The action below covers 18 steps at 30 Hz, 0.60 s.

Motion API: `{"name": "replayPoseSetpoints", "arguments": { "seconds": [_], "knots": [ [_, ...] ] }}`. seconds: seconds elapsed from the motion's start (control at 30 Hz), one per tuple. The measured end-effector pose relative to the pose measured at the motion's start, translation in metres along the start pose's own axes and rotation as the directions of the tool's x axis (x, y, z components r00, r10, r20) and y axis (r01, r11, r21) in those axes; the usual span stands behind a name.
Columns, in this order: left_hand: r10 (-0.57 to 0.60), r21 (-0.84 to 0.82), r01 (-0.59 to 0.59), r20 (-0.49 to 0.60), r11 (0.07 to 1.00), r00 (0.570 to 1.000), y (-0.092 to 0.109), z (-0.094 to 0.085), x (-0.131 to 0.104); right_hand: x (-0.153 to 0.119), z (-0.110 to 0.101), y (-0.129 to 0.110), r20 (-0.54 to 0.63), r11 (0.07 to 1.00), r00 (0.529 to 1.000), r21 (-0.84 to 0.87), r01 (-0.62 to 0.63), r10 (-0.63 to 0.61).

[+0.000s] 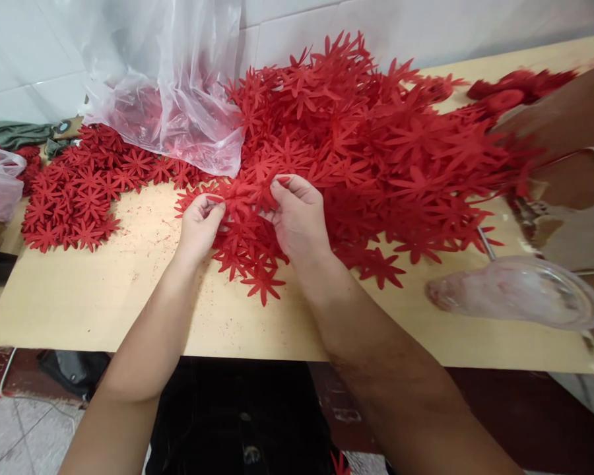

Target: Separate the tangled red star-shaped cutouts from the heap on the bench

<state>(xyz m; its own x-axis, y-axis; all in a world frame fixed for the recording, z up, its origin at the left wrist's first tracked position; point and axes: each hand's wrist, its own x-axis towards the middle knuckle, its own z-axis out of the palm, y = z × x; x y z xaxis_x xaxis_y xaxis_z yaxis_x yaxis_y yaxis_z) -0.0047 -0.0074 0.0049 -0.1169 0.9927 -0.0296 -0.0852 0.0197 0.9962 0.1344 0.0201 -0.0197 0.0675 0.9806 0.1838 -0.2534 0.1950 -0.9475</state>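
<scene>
A large heap of red flower-shaped cutouts [366,138] covers the back and middle of a light wooden table [103,297]. My left hand [198,224] and my right hand [297,214] meet at the heap's near edge. Both pinch the same red cutout [245,194] between thumb and fingers, left hand on its left side, right hand on its right. More loose cutouts [257,264] lie under and just in front of my hands.
A flatter spread of red cutouts [74,191] lies at the left. A clear plastic bag [168,86] holding more cutouts slumps against the white tiled wall. A blurred clear plastic piece [519,293] sits at the right. Another person's arm [564,112] reaches in at the far right.
</scene>
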Motion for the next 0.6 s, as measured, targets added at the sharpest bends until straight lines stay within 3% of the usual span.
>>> {"name": "replayPoseSetpoints", "arguments": {
  "seconds": [0.1, 0.23, 0.33, 0.47, 0.6],
  "knots": [
    [0.006, -0.016, -0.007, -0.023, 1.0, 1.0, -0.001, 0.001, 0.001, -0.002, 0.003, 0.0, 0.003, 0.997, 1.0, -0.064, 0.031, -0.031],
    [0.068, -0.038, -0.074, -0.134, 0.997, 0.989, 0.001, -0.003, 0.005, 0.004, -0.003, 0.005, -0.027, 0.981, 0.99, -0.142, 0.131, -0.136],
    [0.036, -0.081, -0.051, -0.176, 0.995, 0.984, 0.003, -0.007, 0.007, 0.01, -0.011, 0.008, -0.071, 0.978, 0.983, -0.135, 0.156, -0.167],
    [0.004, -0.135, -0.022, -0.137, 0.991, 0.991, 0.002, -0.01, 0.007, 0.011, -0.011, 0.007, 0.01, 0.992, 0.996, -0.09, 0.094, -0.093],
    [0.051, -0.118, -0.059, -0.07, 0.991, 0.996, -0.004, -0.011, 0.007, 0.005, -0.003, 0.005, 0.062, 0.998, 0.997, -0.042, 0.045, -0.042]
  ]
}}
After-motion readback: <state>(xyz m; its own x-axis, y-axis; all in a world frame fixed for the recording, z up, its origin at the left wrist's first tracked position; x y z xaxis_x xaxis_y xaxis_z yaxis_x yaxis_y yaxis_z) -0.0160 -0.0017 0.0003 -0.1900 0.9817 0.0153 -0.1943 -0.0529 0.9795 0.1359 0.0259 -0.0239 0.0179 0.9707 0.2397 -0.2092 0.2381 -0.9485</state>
